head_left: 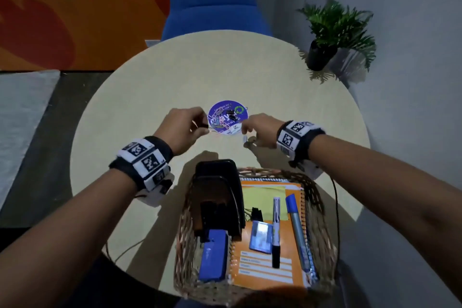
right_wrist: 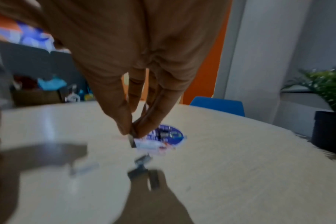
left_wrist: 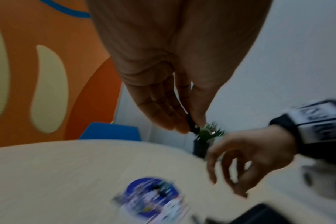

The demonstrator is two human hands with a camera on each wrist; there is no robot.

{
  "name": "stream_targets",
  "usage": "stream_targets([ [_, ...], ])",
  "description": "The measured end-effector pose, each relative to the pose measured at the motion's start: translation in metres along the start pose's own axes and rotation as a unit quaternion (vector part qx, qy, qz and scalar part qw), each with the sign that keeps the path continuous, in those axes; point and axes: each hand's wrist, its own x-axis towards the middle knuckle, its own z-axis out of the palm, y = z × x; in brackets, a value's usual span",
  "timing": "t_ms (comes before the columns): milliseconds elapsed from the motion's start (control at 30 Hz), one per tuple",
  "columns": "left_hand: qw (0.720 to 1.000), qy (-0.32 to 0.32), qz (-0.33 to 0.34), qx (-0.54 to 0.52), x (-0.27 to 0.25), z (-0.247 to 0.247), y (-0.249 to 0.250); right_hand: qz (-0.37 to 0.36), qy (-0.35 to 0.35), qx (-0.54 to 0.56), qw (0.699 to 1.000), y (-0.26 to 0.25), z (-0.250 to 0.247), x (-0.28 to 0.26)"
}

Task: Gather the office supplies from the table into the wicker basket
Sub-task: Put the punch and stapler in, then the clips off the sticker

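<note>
A round purple card [head_left: 228,117] lies mid-table with several paper clips and small black binder clips on it. My left hand [head_left: 203,125] is at its left edge and pinches a small black clip [left_wrist: 191,126] between thumb and fingertips. My right hand [head_left: 243,131] is at the card's near right edge and pinches a small dark metal clip [right_wrist: 132,140]. Another small clip [right_wrist: 142,160] lies on the table just below it. The wicker basket [head_left: 322,210] stands at the near edge, holding an orange notebook [head_left: 265,270], two markers, a black organizer [head_left: 217,182] and a blue block [head_left: 213,257].
A potted plant [head_left: 325,40] stands at the table's far right edge. A blue chair [head_left: 212,5] is behind the round table [head_left: 150,87]. Wrist views are motion-blurred. A thin cable trails off the near left edge.
</note>
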Motion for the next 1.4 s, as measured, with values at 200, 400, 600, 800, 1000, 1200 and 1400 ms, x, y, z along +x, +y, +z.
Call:
stream_targets([
  [200, 0.990, -0.083, 0.079, -0.087, -0.058, 0.006, 0.078, -0.011, 0.034, 0.201, 0.979, -0.006, -0.014, -0.070],
  [400, 0.984, -0.116, 0.054, -0.123, -0.081, 0.036, 0.081, 0.004, -0.024, 0.356, 0.934, -0.015, 0.007, -0.106],
  [600, 0.988, -0.068, -0.003, -0.140, -0.070, 0.021, 0.057, -0.002, -0.068, 0.423, 0.904, -0.022, 0.027, -0.114],
  [800, 0.998, -0.064, -0.003, 0.028, -0.007, 0.001, 0.021, 0.040, 0.038, 0.277, 0.959, -0.010, 0.021, -0.094],
  [1000, 0.959, -0.213, 0.048, 0.182, 0.065, 0.031, -0.011, 0.122, 0.027, 0.104, 0.987, 0.022, 0.002, -0.025],
  [1200, 0.960, -0.230, 0.086, 0.137, 0.101, 0.096, -0.004, 0.170, -0.046, 0.034, 0.984, 0.032, 0.021, 0.025],
  [1400, 0.966, -0.219, 0.079, 0.114, 0.114, 0.127, 0.000, 0.154, -0.041, 0.000, 0.987, 0.034, 0.026, 0.036],
])
